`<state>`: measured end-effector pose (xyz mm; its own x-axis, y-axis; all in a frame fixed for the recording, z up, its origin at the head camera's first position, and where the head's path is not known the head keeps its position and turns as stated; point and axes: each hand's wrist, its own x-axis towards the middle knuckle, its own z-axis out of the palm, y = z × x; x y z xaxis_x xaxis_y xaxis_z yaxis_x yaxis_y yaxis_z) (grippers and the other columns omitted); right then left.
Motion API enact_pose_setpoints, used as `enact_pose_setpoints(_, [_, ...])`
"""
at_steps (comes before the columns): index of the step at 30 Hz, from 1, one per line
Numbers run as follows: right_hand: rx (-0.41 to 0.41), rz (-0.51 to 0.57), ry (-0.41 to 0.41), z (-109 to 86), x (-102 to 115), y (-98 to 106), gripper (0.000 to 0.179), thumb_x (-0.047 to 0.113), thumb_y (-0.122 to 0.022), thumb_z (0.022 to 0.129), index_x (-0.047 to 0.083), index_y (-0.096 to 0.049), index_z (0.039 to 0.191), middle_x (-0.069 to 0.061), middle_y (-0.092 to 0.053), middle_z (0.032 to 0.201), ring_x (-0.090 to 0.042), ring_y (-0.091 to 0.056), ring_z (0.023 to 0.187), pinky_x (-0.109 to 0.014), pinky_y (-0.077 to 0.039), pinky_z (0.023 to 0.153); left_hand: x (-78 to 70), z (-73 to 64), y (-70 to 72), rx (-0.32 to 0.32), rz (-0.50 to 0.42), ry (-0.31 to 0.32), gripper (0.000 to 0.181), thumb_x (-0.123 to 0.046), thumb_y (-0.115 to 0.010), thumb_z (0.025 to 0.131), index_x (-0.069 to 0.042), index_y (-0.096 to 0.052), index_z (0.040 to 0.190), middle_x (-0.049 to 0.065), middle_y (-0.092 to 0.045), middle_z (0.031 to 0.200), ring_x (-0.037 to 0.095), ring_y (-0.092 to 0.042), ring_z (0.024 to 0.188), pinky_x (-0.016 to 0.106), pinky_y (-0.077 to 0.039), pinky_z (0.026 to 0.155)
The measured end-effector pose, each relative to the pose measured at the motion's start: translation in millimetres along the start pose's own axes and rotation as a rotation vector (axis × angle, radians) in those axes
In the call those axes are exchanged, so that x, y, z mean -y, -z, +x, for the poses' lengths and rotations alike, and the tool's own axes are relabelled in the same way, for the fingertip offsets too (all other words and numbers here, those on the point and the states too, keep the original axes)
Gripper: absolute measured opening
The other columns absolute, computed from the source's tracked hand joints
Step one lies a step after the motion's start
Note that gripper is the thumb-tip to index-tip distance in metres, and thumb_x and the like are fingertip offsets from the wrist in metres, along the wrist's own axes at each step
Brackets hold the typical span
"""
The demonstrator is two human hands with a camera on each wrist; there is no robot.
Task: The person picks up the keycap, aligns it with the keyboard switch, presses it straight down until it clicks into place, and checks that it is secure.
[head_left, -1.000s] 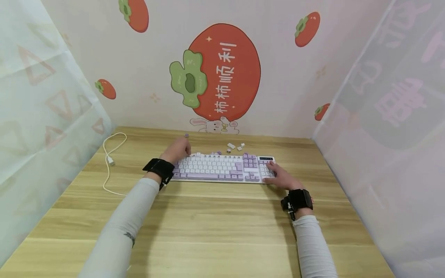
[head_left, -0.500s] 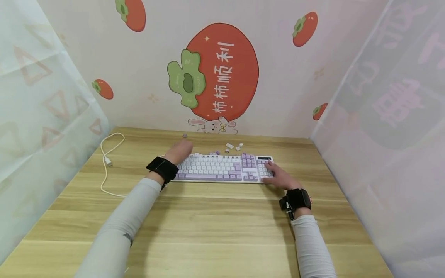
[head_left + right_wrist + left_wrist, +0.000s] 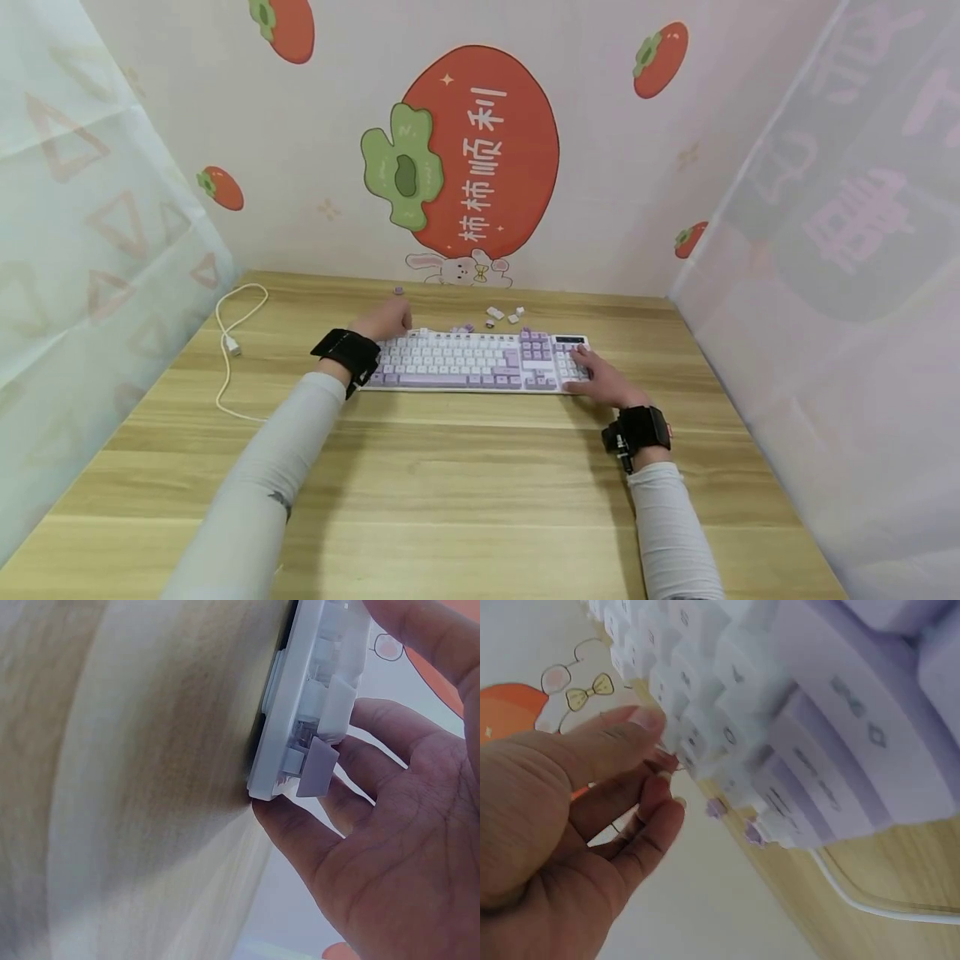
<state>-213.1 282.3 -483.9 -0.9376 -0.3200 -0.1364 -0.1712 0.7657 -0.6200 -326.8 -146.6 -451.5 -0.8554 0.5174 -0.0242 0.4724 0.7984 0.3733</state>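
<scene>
A white and lilac keyboard (image 3: 450, 362) lies across the table, with bare switches showing along its back row. My left hand (image 3: 384, 320) is at the back left of that row. In the left wrist view its thumb (image 3: 634, 727) and fingertips come together at the outer row of keys, pinching what seems to be a small keycap, mostly hidden. At the right end, my right hand (image 3: 604, 382) grips the keyboard over the number pad; in the right wrist view a finger (image 3: 292, 829) touches the case edge beside a lilac key (image 3: 318, 769).
Loose white keycaps (image 3: 495, 313) lie behind the keyboard, with lilac keycaps (image 3: 467, 327) by its back edge. Another lilac keycap (image 3: 398, 290) is near the wall. At left a white USB cable (image 3: 222, 367) curls over the table (image 3: 450, 492).
My left hand lifted and turned slightly half a second ago, and is now lowered again at the back row. The right hand stays on the keyboard.
</scene>
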Motion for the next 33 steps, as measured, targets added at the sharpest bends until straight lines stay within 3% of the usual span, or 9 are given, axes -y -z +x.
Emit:
enact_pose_setpoints(4, [-0.001,-0.006,0.0,0.2,0,1,0.081,0.026,-0.068,0.098,-0.003,-0.023,0.159,-0.031,-0.01,0.165,-0.051,-0.008,0.152,-0.063,-0.016,0.121,6.4,-2.5,3.8,-0.016,-0.043,-0.004,0.016,0.012,-0.068,0.085,0.001,-0.075,0.076,0.003,-0.058,0.074,0.017,-0.046,0.068,0.03,-0.041,0.065])
enact_pose_setpoints(11, [-0.003,0.001,-0.008,0.5,1,0,0.081,0.028,-0.068,0.097,-0.002,-0.025,0.159,-0.03,-0.011,0.165,-0.051,-0.009,0.152,-0.062,-0.016,0.121,-4.3,-4.2,6.3,0.032,0.027,0.008,0.019,0.011,-0.064,0.088,0.002,-0.074,0.075,0.004,-0.049,0.071,0.02,-0.043,0.067,0.03,-0.037,0.063])
enact_pose_setpoints(13, [-0.005,-0.004,-0.01,0.5,1,0,0.082,0.029,-0.068,0.097,-0.001,-0.025,0.159,-0.029,-0.012,0.165,-0.051,-0.009,0.152,-0.062,-0.016,0.121,-8.1,-4.2,6.4,0.038,0.052,0.026,0.018,0.01,-0.064,0.089,0.0,-0.076,0.079,0.005,-0.053,0.074,0.019,-0.047,0.069,0.031,-0.041,0.064])
enact_pose_setpoints(19, [-0.001,0.009,-0.008,0.3,-1,0,0.082,0.03,-0.068,0.097,-0.002,-0.024,0.159,-0.029,-0.01,0.166,-0.05,-0.008,0.152,-0.062,-0.015,0.121,-14.7,-6.8,8.1,0.036,0.078,0.072,0.017,0.01,-0.066,0.09,0.004,-0.075,0.103,0.015,-0.069,0.101,0.027,-0.062,0.092,0.045,-0.055,0.089])
enact_pose_setpoints(22, [0.002,0.01,-0.008,0.9,-1,0,0.083,0.03,-0.069,0.097,-0.001,-0.024,0.159,-0.029,-0.01,0.166,-0.051,-0.008,0.152,-0.062,-0.015,0.121,-15.3,-5.4,8.0,0.049,0.077,0.068,0.015,0.012,-0.063,0.09,0.002,-0.071,0.082,0.009,-0.06,0.08,0.022,-0.052,0.073,0.036,-0.052,0.072])
enact_pose_setpoints(25, [-0.002,0.007,-0.009,1.9,-2,1,0.083,0.029,-0.069,0.097,-0.001,-0.023,0.159,-0.029,-0.009,0.166,-0.05,-0.007,0.152,-0.061,-0.015,0.121,-14.8,-1.7,6.5,0.048,0.072,0.042,0.036,0.014,-0.056,0.087,-0.006,-0.051,0.058,0.003,-0.035,0.063,0.017,-0.03,0.058,0.03,-0.031,0.055])
enact_pose_setpoints(27, [-0.007,0.005,-0.013,2.3,-3,1,0.082,0.029,-0.069,0.097,-0.001,-0.024,0.159,-0.029,-0.01,0.166,-0.05,-0.007,0.152,-0.061,-0.015,0.121,-14.3,0.8,4.9,0.048,0.065,0.043,0.039,0.015,-0.053,0.086,-0.008,-0.044,0.055,0.003,-0.027,0.063,0.017,-0.024,0.056,0.03,-0.023,0.054])
enact_pose_setpoints(31, [-0.006,0.001,-0.025,2.1,-1,1,0.082,0.029,-0.069,0.097,0.0,-0.025,0.159,-0.027,-0.011,0.166,-0.049,-0.008,0.152,-0.062,-0.016,0.121,-13.5,3.2,2.2,0.025,0.098,0.061,0.034,0.011,-0.055,0.089,-0.008,-0.057,0.061,0.002,-0.038,0.068,0.016,-0.035,0.06,0.027,-0.03,0.055])
enact_pose_setpoints(33, [-0.003,-0.001,-0.022,2.0,0,0,0.082,0.03,-0.069,0.097,0.0,-0.025,0.159,-0.027,-0.011,0.166,-0.05,-0.009,0.152,-0.062,-0.016,0.121,-12.3,3.2,1.2,0.03,0.106,0.067,0.035,0.009,-0.055,0.091,-0.009,-0.054,0.061,0.001,-0.036,0.067,0.016,-0.034,0.06,0.028,-0.03,0.055])
